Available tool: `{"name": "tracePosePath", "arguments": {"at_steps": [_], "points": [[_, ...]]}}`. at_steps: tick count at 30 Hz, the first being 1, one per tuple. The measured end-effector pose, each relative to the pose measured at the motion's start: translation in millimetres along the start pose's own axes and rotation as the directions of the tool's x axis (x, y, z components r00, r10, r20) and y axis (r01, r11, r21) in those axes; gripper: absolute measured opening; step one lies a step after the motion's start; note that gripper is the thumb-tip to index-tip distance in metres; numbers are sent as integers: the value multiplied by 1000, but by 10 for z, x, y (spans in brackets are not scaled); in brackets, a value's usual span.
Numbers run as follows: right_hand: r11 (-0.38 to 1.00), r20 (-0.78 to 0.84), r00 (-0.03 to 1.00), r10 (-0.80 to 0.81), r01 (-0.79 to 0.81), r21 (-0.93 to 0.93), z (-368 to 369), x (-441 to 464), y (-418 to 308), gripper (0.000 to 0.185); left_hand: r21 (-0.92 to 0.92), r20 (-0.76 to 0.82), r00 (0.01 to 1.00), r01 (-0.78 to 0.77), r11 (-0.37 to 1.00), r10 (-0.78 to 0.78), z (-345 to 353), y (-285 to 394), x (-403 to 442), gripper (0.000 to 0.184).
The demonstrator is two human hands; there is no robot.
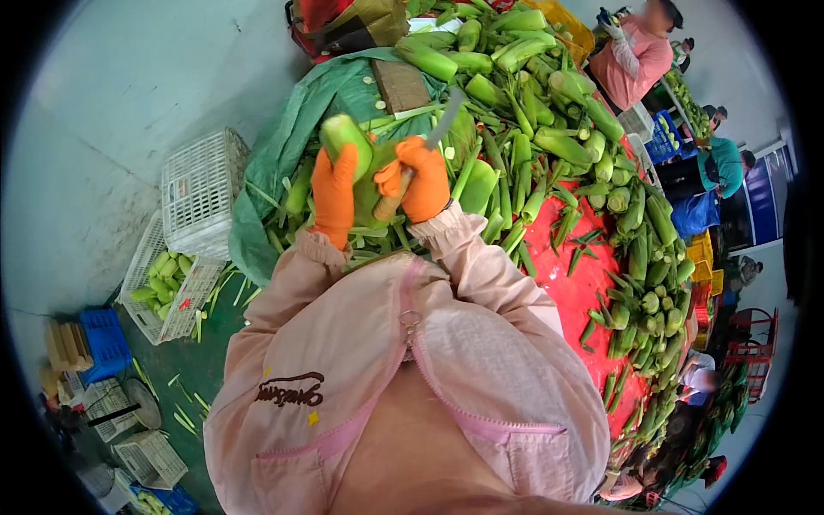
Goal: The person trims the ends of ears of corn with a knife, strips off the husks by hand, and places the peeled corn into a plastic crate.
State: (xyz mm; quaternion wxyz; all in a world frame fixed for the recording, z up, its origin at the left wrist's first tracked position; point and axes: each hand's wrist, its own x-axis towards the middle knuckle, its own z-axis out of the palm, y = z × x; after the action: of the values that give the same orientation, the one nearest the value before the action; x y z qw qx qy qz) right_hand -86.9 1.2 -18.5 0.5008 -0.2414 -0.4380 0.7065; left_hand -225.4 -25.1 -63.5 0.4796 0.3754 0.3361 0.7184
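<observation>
My left hand [335, 193], in an orange glove, is wrapped round a green ear of corn in its husk [348, 142], whose pale end points up and away from me. Close beside it, my right hand [418, 180], also gloved in orange, grips a knife [445, 120]. Its handle pokes out below the fist, and the blade tilts up to the right. A green husk leaf [390, 159] shows between the hands; whether the right fingers touch it I cannot tell. Beneath both hands lie loose husks and ears on a green sheet [266, 202].
A large heap of corn [558, 142] spreads ahead and right over a red surface [571, 292]. A wooden block [401, 86] lies beyond my hands. To the left stand a white crate [202, 193] and another crate holding pale ears [167, 279]. Several people work at the far right.
</observation>
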Motion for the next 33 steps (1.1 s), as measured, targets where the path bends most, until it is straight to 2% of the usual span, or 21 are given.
{"name": "tracePosePath", "arguments": {"at_steps": [1, 2, 3, 4, 8, 10, 12, 13, 14, 15, 16, 17, 18, 20, 21, 23, 26, 27, 29, 33], "points": [[991, -114, 993, -2, 17, 134, 8, 10, 3, 22, 15, -54, 999, 11, 1000, -10, -37, 77, 64, 60], [964, -225, 974, 13, 47, 262, -7, 23, 4, 21, 12, -60, 998, 5, 1000, -4, -184, 42, 168, 60], [921, -365, 929, 63, 87, 380, -144, 69, 15, 22, -185, -163, 984, 40, 982, -71, -413, -38, 297, 65], [922, -390, 920, -20, 167, 348, -344, 113, 30, 24, -377, -247, 957, 50, 925, -153, -601, -49, 394, 70], [947, -486, 870, -84, 221, 232, -674, 211, 190, 27, -357, -343, 929, 9, 934, -140, -926, 168, 509, 79], [959, -541, 836, -93, 221, 176, -700, 266, 174, 29, -129, -226, 972, 39, 991, -68, -933, 285, 426, 82], [998, -454, 891, -23, 48, 44, -676, 306, 90, 36, -147, -160, 981, 83, 986, -107, -927, 321, 372, 75], [982, -272, 962, 8, -59, -180, -408, 236, -91, 44, -165, -98, 985, 125, 978, -142, -891, 323, 357, 69], [931, -227, 973, 39, -118, -346, -138, 218, -133, 46, -169, -87, 985, 134, 976, -150, -846, 327, 336, 69], [817, -116, 993, 37, -97, -569, 34, 219, -109, 45, -86, -14, 983, 183, 979, -185, -789, 336, 310, 70], [828, -81, 993, 82, -113, -549, 198, 218, -27, 40, 3, 60, 973, 224, 975, -224, -716, 355, 280, 71], [761, -66, 988, 137, -148, -632, 373, 218, -75, 39, 5, 92, 986, 137, 991, -137, -611, 406, 206, 57], [650, -22, 990, 141, -110, -752, 391, 276, -13, 37, 7, 107, 983, 147, 989, -147, -665, 333, 188, 57], [572, -42, 990, 136, -112, -813, 433, 327, 12, 36, 314, 99, 985, 106, 943, -143, -855, 144, 153, 53], [572, -45, 990, 136, -116, -812, 409, 346, 22, 36, 314, 101, 984, 109, 943, -147, -867, 143, 127, 53], [643, 11, 972, 236, -148, -752, 342, 382, 40, 31, 427, 117, 986, 59, 902, -120, -890, 143, 86, 50], [657, 24, 948, 317, -201, -727, 377, 372, -29, 26, 376, 160, 980, 50, 925, -118, -864, 213, 42, 49], [703, 26, 948, 316, -216, -678, 354, 376, 15, 21, 377, 157, 980, 53, 925, -120, -846, 252, 37, 49], [741, 13, 952, 304, -228, -632, 293, 373, 130, 20, 252, 211, 954, 156, 955, -212, -829, 318, 31, 48], [789, -37, 965, 261, -235, -568, 191, 421, 311, 15, 300, 202, 952, 162, 940, -228, -904, 227, 61, 50]]}}
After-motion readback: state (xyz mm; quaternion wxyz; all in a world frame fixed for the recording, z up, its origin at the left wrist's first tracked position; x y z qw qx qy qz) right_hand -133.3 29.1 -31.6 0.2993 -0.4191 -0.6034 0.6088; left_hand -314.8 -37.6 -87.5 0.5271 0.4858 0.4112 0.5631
